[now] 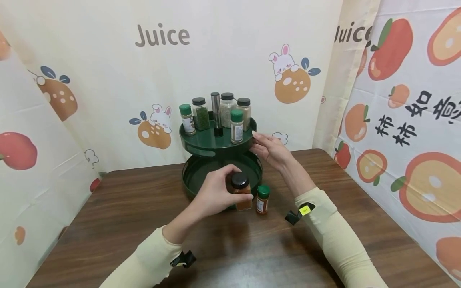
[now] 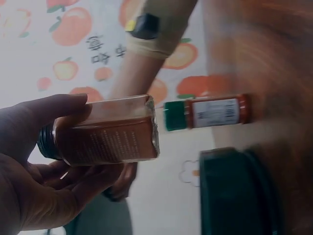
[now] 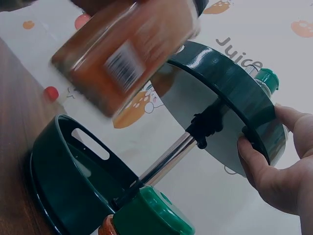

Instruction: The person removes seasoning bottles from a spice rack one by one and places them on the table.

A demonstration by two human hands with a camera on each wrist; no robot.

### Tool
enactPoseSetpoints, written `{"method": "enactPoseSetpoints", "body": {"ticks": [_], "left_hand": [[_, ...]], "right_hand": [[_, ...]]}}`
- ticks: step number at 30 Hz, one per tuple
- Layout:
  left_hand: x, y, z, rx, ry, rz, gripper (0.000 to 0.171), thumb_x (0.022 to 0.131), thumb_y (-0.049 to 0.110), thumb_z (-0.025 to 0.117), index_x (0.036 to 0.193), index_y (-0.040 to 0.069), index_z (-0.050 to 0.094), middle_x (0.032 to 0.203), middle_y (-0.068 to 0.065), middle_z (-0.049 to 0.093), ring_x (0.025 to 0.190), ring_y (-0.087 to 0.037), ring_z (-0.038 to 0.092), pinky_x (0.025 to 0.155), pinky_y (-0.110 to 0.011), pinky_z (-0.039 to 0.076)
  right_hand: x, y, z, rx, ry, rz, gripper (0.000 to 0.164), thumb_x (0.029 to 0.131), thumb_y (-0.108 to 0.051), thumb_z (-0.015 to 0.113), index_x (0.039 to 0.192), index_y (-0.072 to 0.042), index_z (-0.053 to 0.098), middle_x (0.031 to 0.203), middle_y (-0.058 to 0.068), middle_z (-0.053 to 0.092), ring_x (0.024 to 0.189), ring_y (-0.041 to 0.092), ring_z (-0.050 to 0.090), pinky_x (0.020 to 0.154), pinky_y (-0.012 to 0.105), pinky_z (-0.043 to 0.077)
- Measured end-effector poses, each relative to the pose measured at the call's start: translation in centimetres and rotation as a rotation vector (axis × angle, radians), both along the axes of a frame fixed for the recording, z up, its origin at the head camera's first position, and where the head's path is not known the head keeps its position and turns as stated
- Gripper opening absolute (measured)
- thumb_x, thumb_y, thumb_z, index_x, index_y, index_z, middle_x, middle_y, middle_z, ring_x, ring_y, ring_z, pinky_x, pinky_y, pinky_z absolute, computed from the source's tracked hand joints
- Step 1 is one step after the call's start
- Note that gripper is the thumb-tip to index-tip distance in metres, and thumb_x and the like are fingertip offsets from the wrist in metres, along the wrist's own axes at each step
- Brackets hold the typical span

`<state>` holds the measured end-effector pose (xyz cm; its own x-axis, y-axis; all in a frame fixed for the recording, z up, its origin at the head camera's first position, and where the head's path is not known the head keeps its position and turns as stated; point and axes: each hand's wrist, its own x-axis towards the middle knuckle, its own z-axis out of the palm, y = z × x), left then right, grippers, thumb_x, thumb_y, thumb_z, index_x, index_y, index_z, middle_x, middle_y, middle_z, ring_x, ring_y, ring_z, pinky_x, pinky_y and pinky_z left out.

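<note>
My left hand (image 1: 215,188) grips a spice jar (image 1: 243,200) with a black lid and orange-brown powder inside, held in front of the lower tier (image 1: 196,172) of a dark green two-tier rack. In the left wrist view the jar's glass side (image 2: 110,139) lies between thumb and fingers. My right hand (image 1: 271,151) holds the rim of the upper tier (image 1: 205,144) at its right side. The right wrist view shows the thumb and fingers on either side of that rim (image 3: 234,105). A small green-capped spice bottle (image 1: 262,203) stands on the table, right of the held jar.
On the upper tier stand several jars, including a green-capped one (image 1: 236,130) near the front and a black-lidded one with green herbs (image 1: 201,118). A metal post (image 1: 216,110) rises at the tier's middle. The wooden table (image 1: 144,216) meets printed curtains behind and at both sides.
</note>
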<state>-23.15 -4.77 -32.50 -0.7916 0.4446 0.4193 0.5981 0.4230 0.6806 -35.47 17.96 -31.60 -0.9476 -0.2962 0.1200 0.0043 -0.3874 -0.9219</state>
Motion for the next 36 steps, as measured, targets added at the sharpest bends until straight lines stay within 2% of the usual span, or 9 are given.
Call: {"method": "enactPoseSetpoints", "body": {"ticks": [3, 8, 13, 21, 36], "left_hand": [[-0.5, 0.5, -1.1, -0.052, -0.026, -0.001, 0.049, 0.072, 0.039, 0.087, 0.107, 0.018, 0.060, 0.100, 0.004, 0.067, 0.087, -0.008, 0.061, 0.079, -0.036, 0.057], [-1.2, 1.2, -3.0, -0.111, -0.049, -0.004, 0.049, 0.071, 0.039, 0.087, 0.105, 0.016, 0.059, 0.097, 0.004, 0.066, 0.085, -0.009, 0.061, 0.074, -0.033, 0.057], [-1.6, 1.7, -4.3, -0.139, -0.072, -0.004, 0.050, 0.070, 0.040, 0.088, 0.103, 0.016, 0.060, 0.097, 0.005, 0.066, 0.083, -0.008, 0.060, 0.074, -0.031, 0.056], [-1.8, 2.4, -5.4, -0.192, -0.042, -0.003, 0.049, 0.070, 0.036, 0.088, 0.103, 0.015, 0.060, 0.095, 0.003, 0.067, 0.081, -0.008, 0.060, 0.072, -0.029, 0.056], [-2.0, 3.0, -6.5, -0.259, -0.044, 0.033, 0.050, 0.069, 0.036, 0.089, 0.103, 0.014, 0.060, 0.095, 0.002, 0.066, 0.081, -0.009, 0.059, 0.071, -0.029, 0.056]], "right_hand": [[0.0, 0.0, 0.0, 0.000, 0.005, -0.002, 0.068, 0.095, -0.025, 0.065, 0.148, 0.005, 0.036, 0.142, 0.022, 0.048, 0.120, 0.026, 0.057, 0.089, 0.026, 0.056], [0.0, -0.2, 0.0, -0.004, 0.004, 0.001, 0.066, 0.096, -0.023, 0.064, 0.148, 0.005, 0.035, 0.144, 0.022, 0.047, 0.121, 0.026, 0.056, 0.089, 0.027, 0.055], [0.0, -0.2, 0.1, -0.005, 0.004, 0.009, 0.065, 0.097, -0.023, 0.063, 0.149, 0.004, 0.034, 0.144, 0.022, 0.046, 0.122, 0.027, 0.056, 0.090, 0.027, 0.055], [0.2, 0.0, 0.1, 0.010, 0.003, -0.002, 0.071, 0.094, -0.027, 0.067, 0.149, 0.003, 0.034, 0.142, 0.020, 0.048, 0.121, 0.026, 0.057, 0.094, 0.030, 0.052], [0.3, 0.0, 0.2, -0.010, -0.003, 0.008, 0.072, 0.094, -0.025, 0.066, 0.150, 0.005, 0.032, 0.143, 0.021, 0.048, 0.120, 0.026, 0.058, 0.091, 0.027, 0.054]]}}
